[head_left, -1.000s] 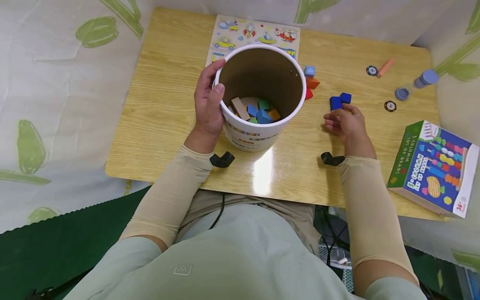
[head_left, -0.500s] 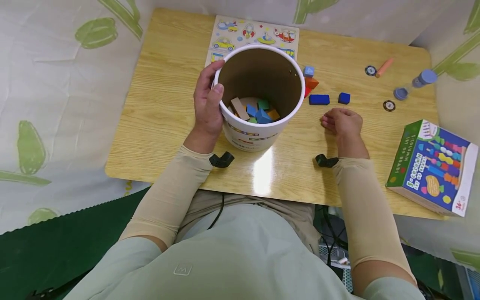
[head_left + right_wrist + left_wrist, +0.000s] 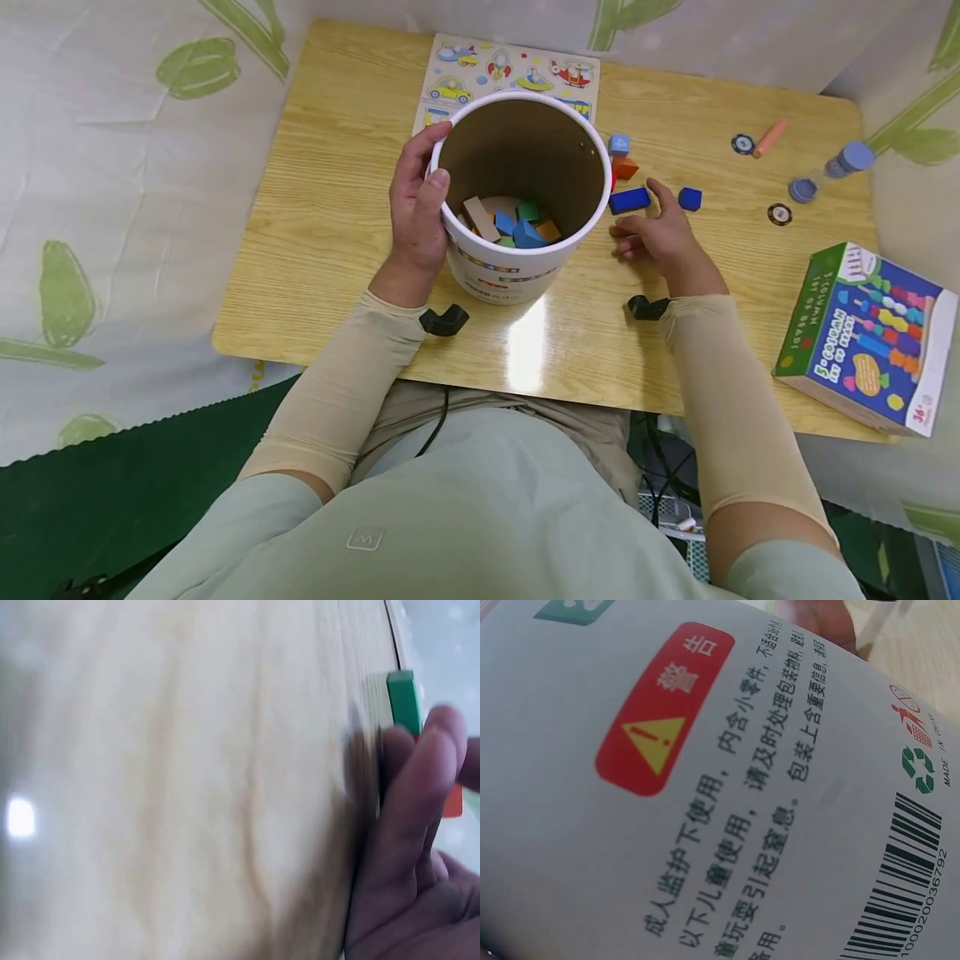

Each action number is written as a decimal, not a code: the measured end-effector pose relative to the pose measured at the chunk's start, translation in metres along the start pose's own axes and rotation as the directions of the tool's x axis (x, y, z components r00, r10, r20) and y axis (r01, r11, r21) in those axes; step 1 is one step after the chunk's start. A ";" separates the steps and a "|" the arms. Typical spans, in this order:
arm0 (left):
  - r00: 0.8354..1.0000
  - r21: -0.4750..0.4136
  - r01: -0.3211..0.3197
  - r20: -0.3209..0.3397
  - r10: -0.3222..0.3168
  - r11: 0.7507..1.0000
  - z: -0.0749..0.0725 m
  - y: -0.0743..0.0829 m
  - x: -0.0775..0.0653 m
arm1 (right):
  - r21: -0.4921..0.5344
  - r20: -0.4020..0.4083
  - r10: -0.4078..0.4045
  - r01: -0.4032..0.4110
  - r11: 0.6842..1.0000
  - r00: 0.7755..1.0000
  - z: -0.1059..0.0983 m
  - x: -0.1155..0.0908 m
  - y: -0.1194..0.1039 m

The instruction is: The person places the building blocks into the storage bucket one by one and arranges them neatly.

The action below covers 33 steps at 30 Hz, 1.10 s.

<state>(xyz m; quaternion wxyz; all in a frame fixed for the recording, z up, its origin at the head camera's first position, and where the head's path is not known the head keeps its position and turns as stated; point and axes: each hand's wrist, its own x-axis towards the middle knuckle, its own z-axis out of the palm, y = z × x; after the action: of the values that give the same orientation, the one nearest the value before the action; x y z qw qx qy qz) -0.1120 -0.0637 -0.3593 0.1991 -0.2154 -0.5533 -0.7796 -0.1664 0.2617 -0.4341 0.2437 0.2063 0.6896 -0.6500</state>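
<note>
My left hand (image 3: 417, 200) grips the rim of a white bucket (image 3: 498, 279), thumb at the rim and fingers along the outside. Inside the bucket lie several loose blocks, among them a tan block (image 3: 481, 218) and a blue triangular block (image 3: 528, 234). The left wrist view is filled by the printed bucket wall (image 3: 577, 840). My right hand (image 3: 663, 237) is just over the table, fingers spread, holding nothing. Near its fingertips lies a long blue block (image 3: 628, 201); a small blue block (image 3: 689, 199) sits to its right. A green block (image 3: 405, 701) shows past the fingers in the right wrist view.
Beside the bucket stand a light-blue cube (image 3: 618, 145) and an orange block (image 3: 626, 168). A picture board (image 3: 517, 67) lies behind. At right are poker chips (image 3: 780, 214), an orange stick (image 3: 771, 137), a sand timer (image 3: 851, 158) and a bead-set box (image 3: 870, 333).
The long blue block has shifted left, away from the small blue block, and turned slightly. My right hand has moved left after it and its fingers have spread. The left hand and bucket stay put.
</note>
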 end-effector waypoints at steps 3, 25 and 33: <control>1.000 0.004 -0.003 0.011 0.003 1.000 0.000 0.000 0.000 | -0.039 0.040 0.003 -0.001 0.999 0.999 -0.001 0.004 -0.003; 1.000 0.008 -0.003 0.021 0.002 1.000 0.000 0.000 -0.001 | -0.086 -0.083 -0.151 0.144 0.986 0.985 0.012 -0.040 -0.038; 1.000 0.013 -0.013 0.028 0.012 1.000 0.000 0.001 0.000 | 0.140 0.111 -0.521 0.506 0.851 0.846 0.042 -0.128 -0.097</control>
<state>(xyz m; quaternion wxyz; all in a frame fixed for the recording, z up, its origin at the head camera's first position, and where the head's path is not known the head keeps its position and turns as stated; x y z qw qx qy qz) -0.1116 -0.0643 -0.3589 0.1978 -0.2284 -0.5596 -0.7717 -0.1206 0.2170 -0.2809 0.0988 -0.0208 0.6650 -0.7400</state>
